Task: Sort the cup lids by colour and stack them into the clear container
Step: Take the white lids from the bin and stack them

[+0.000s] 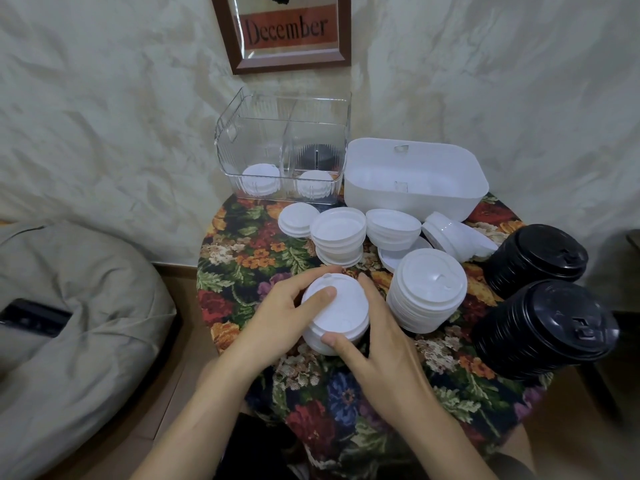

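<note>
**Room.** At 9 o'clock a grey cushion (69,306) lies on the floor, with a dark flat device (34,318) on top of it (type not legible). A mottled beige wall (104,98) closes the background. At 12 o'clock it carries a brown-framed picture (287,32) lettered "December".

**Work surface.** A round table (242,244) is covered by a floral cloth with red, orange and blue blooms on a dark ground.

**Grip.** The left hand (277,306) has its thumb flat on top of the held white lid stack (334,313), with its fingers curled round the far edge. The right hand (374,334) pinches the same stack, thumb on the near rim and fingers wrapped round the right side. The stack sits near the table centre. Contact with the cloth cannot be confirmed.

**Table contents.**
- At 11 o'clock stands the clear container (280,147), which is divided. White lids lie in its left compartment and front right, and black lids (320,155) at rear right.
- Just in front of it is a row of white lid stacks (337,233).
- At 1 o'clock is a white tub (415,174).
- Just beside the right hand is a tall white stack (427,289).
- At 3 o'clock, on the table edge, are two black lid stacks (547,329).
</note>
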A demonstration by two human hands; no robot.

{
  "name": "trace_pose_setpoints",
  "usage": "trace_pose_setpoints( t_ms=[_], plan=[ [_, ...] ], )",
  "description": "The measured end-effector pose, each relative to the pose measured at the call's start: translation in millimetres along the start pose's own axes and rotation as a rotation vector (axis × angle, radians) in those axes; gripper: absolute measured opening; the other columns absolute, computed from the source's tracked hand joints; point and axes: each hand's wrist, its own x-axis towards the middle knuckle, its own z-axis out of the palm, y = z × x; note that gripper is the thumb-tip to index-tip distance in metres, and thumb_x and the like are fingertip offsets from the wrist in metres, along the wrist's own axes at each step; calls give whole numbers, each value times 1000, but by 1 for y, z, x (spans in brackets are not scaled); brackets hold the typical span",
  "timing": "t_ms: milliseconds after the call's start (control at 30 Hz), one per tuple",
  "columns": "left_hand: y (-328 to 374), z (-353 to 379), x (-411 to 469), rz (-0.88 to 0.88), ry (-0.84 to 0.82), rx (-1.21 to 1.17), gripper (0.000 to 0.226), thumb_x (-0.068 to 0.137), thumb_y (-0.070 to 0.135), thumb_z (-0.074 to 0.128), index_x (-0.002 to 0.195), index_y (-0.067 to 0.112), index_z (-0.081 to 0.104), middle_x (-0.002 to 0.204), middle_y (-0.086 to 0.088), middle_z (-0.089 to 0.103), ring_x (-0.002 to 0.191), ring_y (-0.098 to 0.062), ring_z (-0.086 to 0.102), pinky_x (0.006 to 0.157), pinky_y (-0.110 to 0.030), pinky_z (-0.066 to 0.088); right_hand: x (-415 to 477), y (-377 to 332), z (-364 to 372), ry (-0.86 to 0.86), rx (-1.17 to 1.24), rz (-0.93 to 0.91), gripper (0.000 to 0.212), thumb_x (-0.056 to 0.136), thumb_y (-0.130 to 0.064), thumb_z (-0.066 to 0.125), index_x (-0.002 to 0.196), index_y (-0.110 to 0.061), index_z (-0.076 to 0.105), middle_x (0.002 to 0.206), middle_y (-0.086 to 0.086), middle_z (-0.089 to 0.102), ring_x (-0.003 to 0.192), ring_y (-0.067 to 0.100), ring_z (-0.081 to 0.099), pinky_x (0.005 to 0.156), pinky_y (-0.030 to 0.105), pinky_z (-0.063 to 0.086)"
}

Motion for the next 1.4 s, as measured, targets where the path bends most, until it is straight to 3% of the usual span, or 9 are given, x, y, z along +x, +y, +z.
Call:
trace_pose_setpoints(
  t_ms=[100, 167, 267, 433, 700, 800, 1000, 1233, 1400],
  plan=[
    [-3, 2, 0, 6, 19, -6, 29, 103, 20, 59, 130, 30, 66, 122, 21, 71, 115, 2, 64, 89, -13, 48, -1, -1, -1, -14, -12, 7, 89, 93, -67, 52, 162, -41, 2, 158, -35, 13, 141, -20, 12, 107, 7, 21],
    [-6, 5, 0, 1, 35, -26, 28, 104, 25, 60, 130, 29, 66, 123, 17, 71, 116, -2, 64, 91, -18, 50, -1, 0, -1, -22, -18, 9, 91, 91, -74, 45, 162, -40, 0, 158, -34, 12, 138, -24, 10, 103, 1, 18],
    [-9, 11, -1, -8, 85, -67, 33, 96, 34, 57, 127, 30, 67, 122, 15, 71, 115, -6, 65, 94, -26, 53, -1, 0, 0, -18, -29, -14, 92, 89, -83, 36, 161, -43, -6, 154, -41, 3, 132, -34, 0, 100, -7, 13],
    [-8, 19, -1, -15, 120, -127, 35, 93, 35, 56, 127, 28, 66, 122, 13, 71, 115, -6, 64, 98, -28, 53, -2, -3, -1, 8, -15, -55, 80, 92, -79, 31, 156, -54, -9, 147, -56, -6, 139, -30, 2, 102, -7, 12],
    [-8, 19, 0, -19, 144, -103, 24, 105, 15, 57, 125, 23, 68, 120, 10, 72, 111, -6, 65, 91, -20, 52, -1, 1, 4, 44, -37, -27, 92, 87, -88, 26, 162, -39, 4, 165, -28, 8, 147, -18, 4, 103, -6, 8],
    [-10, 20, -1, -14, 138, -81, 25, 105, 17, 57, 128, 22, 66, 122, 9, 72, 113, -5, 65, 93, -20, 51, -1, 2, 3, 43, -33, -43, 89, 88, -83, 35, 161, -40, 9, 160, -31, 14, 144, -21, 7, 103, -5, 11],
    [-15, 16, -4, -23, 84, -25, 37, 101, 37, 51, 135, 30, 60, 130, 10, 67, 125, -12, 60, 109, -44, 48, -2, -2, 1, 35, -55, -74, 79, 92, -74, 40, 159, -47, 7, 155, -41, 10, 143, -21, 10, 103, -3, 16],
    [-15, 19, -6, -20, 91, -113, 34, 100, 33, 53, 131, 25, 63, 128, 5, 69, 122, -17, 63, 107, -43, 49, -2, -4, 3, 47, -83, -77, 94, 85, -80, 42, 162, -38, 6, 157, -38, 5, 144, -21, 3, 106, -4, 9],
    [-13, 13, -3, -46, 47, -126, 34, 104, 30, 56, 138, 23, 61, 132, 7, 69, 125, -12, 63, 107, -36, 50, -2, -7, 1, 71, -74, -105, 78, 91, -73, 46, 158, -44, 19, 160, -30, 20, 147, -10, 21, 106, 1, 21]
  ],
)
